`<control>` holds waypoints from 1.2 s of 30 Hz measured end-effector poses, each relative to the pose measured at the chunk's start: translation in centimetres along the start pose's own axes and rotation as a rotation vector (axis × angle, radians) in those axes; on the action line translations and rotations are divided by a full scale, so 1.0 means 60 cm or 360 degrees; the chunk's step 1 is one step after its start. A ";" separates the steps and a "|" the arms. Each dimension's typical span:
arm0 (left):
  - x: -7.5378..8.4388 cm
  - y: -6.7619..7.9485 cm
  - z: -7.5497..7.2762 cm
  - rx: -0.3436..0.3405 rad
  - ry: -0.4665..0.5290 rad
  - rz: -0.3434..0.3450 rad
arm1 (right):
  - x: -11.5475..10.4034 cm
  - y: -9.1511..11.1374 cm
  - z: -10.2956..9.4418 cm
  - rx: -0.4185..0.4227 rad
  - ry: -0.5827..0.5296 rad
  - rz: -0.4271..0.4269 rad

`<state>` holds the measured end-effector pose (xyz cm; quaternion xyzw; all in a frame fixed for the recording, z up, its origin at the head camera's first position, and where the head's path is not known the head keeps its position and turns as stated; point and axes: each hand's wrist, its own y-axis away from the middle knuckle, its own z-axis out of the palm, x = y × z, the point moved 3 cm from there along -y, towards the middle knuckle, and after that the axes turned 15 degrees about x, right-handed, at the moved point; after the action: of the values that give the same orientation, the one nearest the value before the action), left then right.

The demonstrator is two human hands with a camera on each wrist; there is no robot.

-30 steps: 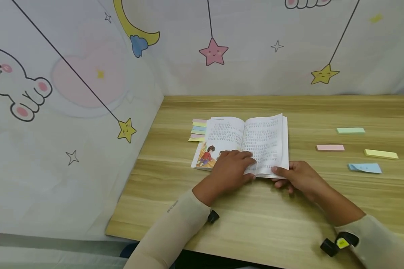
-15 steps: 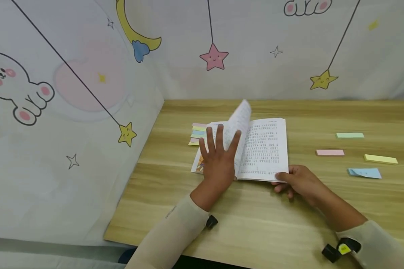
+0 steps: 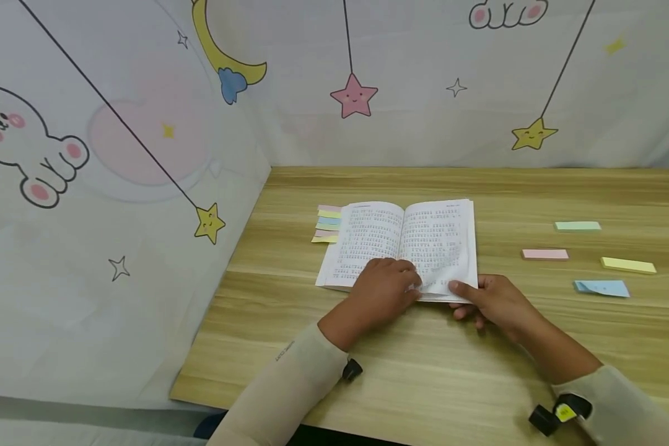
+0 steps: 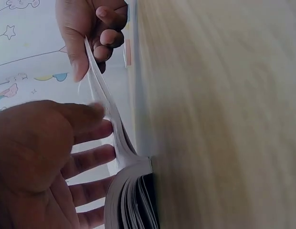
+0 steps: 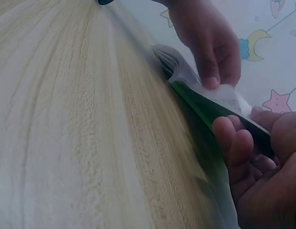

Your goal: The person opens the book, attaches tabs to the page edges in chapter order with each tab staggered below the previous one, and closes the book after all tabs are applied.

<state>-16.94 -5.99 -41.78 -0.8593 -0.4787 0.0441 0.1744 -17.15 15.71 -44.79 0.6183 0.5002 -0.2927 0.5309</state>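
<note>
An open book (image 3: 368, 238) with printed text lies on the wooden table. Coloured sticky tabs (image 3: 327, 224) stick out from its left edge. My left hand (image 3: 383, 288) rests on the lower pages near the spine, its fingers extended over the paper in the left wrist view. The right page bulges a little beside it. My right hand (image 3: 502, 300) pinches the lower right corner, thumb on top of the pages and fingers beneath the cover. The right wrist view shows the green cover (image 5: 200, 106) lifted from the table on that side.
Right of the book lie separate sticky-note pads: green (image 3: 577, 227), pink (image 3: 544, 254), yellow (image 3: 628, 265) and blue (image 3: 601, 288). A printed cloth (image 3: 412, 136) stands behind the wooden table (image 3: 424, 378), and another stretch hangs along its left side.
My left hand has swept a page over to the left and come back to the lower middle of the book. The illustrated left page is now covered by text. My right hand keeps its grip.
</note>
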 end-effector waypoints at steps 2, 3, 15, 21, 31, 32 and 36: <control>-0.004 -0.002 -0.004 0.0122 0.0028 -0.0067 | 0.001 0.001 -0.001 -0.0007 -0.0022 0.0009; -0.008 -0.004 -0.007 0.0235 0.0029 -0.0146 | 0.001 0.001 -0.002 -0.0016 -0.0033 0.0013; -0.010 -0.010 -0.022 0.0295 -0.0236 -0.0021 | -0.002 0.003 -0.009 -0.0077 -0.0052 -0.0004; 0.003 -0.002 -0.003 -0.0058 0.0039 0.0006 | -0.003 -0.002 -0.001 -0.0014 -0.0017 -0.0022; -0.024 -0.003 -0.015 0.0664 -0.0166 -0.0345 | 0.006 0.000 0.001 -0.0045 -0.0038 0.0002; -0.029 -0.002 -0.018 0.0736 -0.0276 -0.0402 | 0.007 0.001 0.001 -0.0057 -0.0044 0.0003; -0.029 0.000 -0.019 0.0569 -0.0500 -0.0313 | 0.004 0.001 0.001 -0.0083 -0.0056 -0.0021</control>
<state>-17.61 -7.73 -40.88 -0.7467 -0.5658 0.2440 0.2506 -16.98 15.73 -45.00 0.5958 0.5022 -0.2937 0.5536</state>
